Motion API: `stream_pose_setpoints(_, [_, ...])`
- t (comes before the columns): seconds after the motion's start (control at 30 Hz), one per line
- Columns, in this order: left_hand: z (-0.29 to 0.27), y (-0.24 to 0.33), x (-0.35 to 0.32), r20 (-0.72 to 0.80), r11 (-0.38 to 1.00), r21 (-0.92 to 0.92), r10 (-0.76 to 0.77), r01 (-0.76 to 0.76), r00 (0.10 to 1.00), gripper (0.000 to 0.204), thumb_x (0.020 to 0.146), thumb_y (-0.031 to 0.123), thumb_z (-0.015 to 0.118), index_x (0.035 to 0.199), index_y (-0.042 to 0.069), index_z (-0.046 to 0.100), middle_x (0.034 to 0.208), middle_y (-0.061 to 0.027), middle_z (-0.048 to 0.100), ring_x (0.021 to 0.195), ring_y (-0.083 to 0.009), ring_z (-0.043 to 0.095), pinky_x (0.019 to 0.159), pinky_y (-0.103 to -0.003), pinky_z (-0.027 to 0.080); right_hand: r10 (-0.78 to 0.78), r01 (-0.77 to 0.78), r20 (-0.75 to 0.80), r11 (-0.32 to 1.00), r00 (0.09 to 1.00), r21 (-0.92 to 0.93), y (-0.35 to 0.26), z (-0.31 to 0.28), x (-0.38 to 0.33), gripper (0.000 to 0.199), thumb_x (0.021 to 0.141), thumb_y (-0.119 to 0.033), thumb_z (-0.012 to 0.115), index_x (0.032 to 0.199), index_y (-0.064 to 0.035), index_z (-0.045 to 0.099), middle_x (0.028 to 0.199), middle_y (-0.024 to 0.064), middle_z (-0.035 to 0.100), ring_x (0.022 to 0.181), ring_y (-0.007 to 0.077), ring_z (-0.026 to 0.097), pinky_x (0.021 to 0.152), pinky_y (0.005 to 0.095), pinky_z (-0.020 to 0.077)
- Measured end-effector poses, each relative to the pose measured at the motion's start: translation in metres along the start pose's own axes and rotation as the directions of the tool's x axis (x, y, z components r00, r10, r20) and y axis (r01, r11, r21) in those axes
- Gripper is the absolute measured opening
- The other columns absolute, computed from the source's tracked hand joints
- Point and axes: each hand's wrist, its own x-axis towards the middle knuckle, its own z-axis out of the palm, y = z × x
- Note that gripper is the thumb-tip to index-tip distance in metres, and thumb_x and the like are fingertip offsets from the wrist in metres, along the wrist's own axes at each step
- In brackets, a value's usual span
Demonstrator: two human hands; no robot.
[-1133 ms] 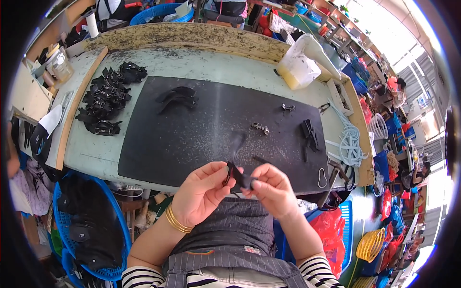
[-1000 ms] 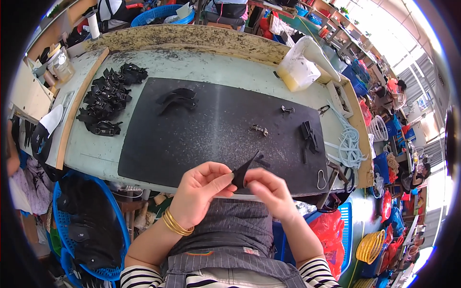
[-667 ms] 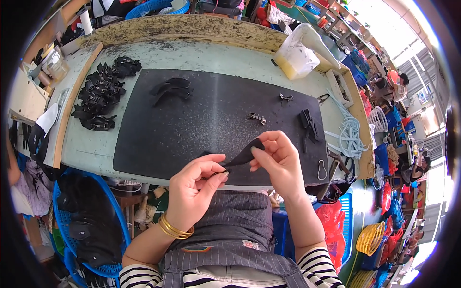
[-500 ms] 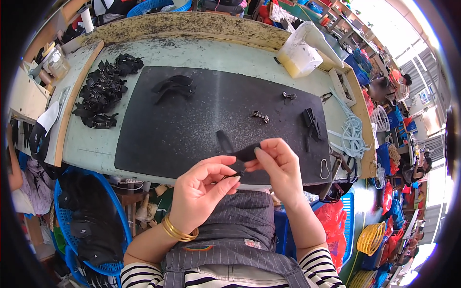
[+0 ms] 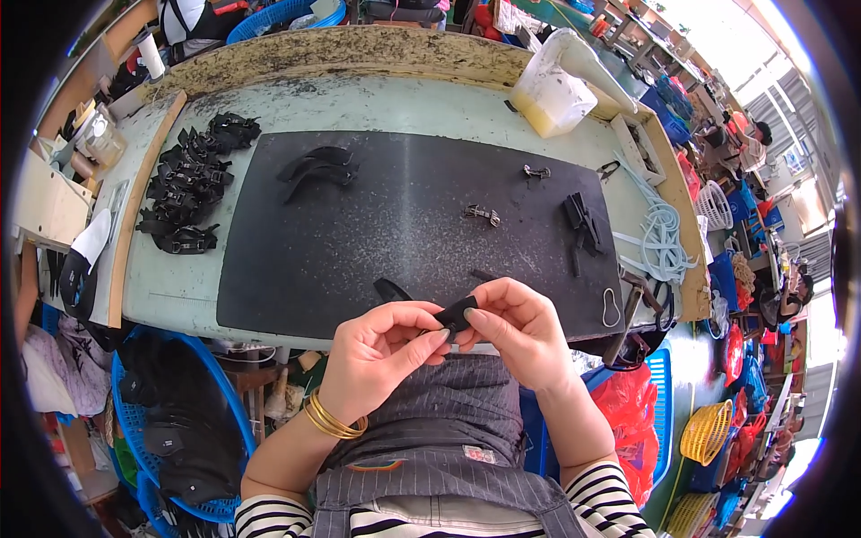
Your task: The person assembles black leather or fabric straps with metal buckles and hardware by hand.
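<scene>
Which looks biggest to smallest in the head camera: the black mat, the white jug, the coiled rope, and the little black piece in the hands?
1. black mat
2. white jug
3. coiled rope, close to the jug, so that order is unsure
4. small black piece, pinched by left hand and right hand; nearest the camera, yet smallest

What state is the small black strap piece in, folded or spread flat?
Cannot tell for sure: the small black strap piece is pinched between the left hand and right hand, mostly hidden by fingertips.
</scene>
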Motion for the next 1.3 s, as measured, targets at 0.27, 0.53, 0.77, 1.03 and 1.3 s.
stream_pose_setpoints(0.27, [0.005,-0.011,0.006,-0.013,0.999,-0.014,0.047,-0.047,0.999,0.011,0.085,-0.001,0.06,0.095,-0.003,0.057,0.091,-0.0083,0.061,0.078,-0.0114,0.063,0.07,-0.022,0.054,-0.295,0.315,0.113,0.877,0.949,-0.363,0.005,-0.003,0.001,0.014,0.084,0.007,0.056,0.097,0.0025,0.052,0.087,0.0079,0.059,0.079,0.0139,0.06,0.068,0.0265,0.0506])
stream_pose_setpoints(0.53, [0.015,-0.016,0.01,0.006,0.825,0.485,0.33,-0.292,0.944,0.014,0.085,-0.006,0.055,0.097,0.0,0.051,0.086,-0.0034,0.055,0.069,-0.0066,0.056,0.062,-0.018,0.047,-0.655,0.696,0.436,0.197,0.618,-0.69,0.005,0.006,-0.002,0.032,0.063,0.011,0.062,0.093,0.0033,0.056,0.087,0.0129,0.058,0.073,0.0284,0.059,0.061,0.0326,0.05])
stream_pose_setpoints(0.77, [0.026,-0.023,0.012,-0.173,0.974,0.092,0.221,-0.207,0.96,0.014,0.085,-0.004,0.058,0.097,0.003,0.053,0.09,-0.0038,0.057,0.076,-0.0056,0.057,0.063,-0.017,0.048,-0.708,0.684,0.451,0.063,0.544,-0.726,0.008,-0.002,-0.002,0.03,0.067,0.011,0.061,0.095,0.0037,0.057,0.09,0.0137,0.059,0.075,0.0256,0.06,0.063,0.0318,0.0509])
stream_pose_setpoints(1.03, [0.016,-0.015,0.009,0.002,0.994,0.076,0.079,-0.079,0.997,0.014,0.085,0.001,0.061,0.098,0.002,0.056,0.093,-0.0053,0.062,0.084,-0.0098,0.063,0.065,-0.018,0.048,-0.416,0.422,0.174,0.633,0.892,-0.649,-0.003,-0.009,-0.007,0.013,0.082,0.007,0.056,0.095,0.0042,0.058,0.087,0.0113,0.061,0.075,0.0157,0.063,0.065,0.0246,0.0504])
stream_pose_setpoints(1.3, [0.02,-0.017,0.012,-0.045,0.928,0.365,0.102,-0.079,0.994,0.023,0.078,0.01,0.072,0.096,0.002,0.06,0.083,-0.0045,0.066,0.07,-0.0069,0.061,0.055,-0.016,0.042,-0.462,0.397,0.076,0.654,0.884,-0.644,0.004,-0.003,-0.01,0.01,0.084,0.009,0.053,0.091,0.0032,0.054,0.085,0.0115,0.056,0.073,0.0158,0.058,0.063,0.0251,0.048])
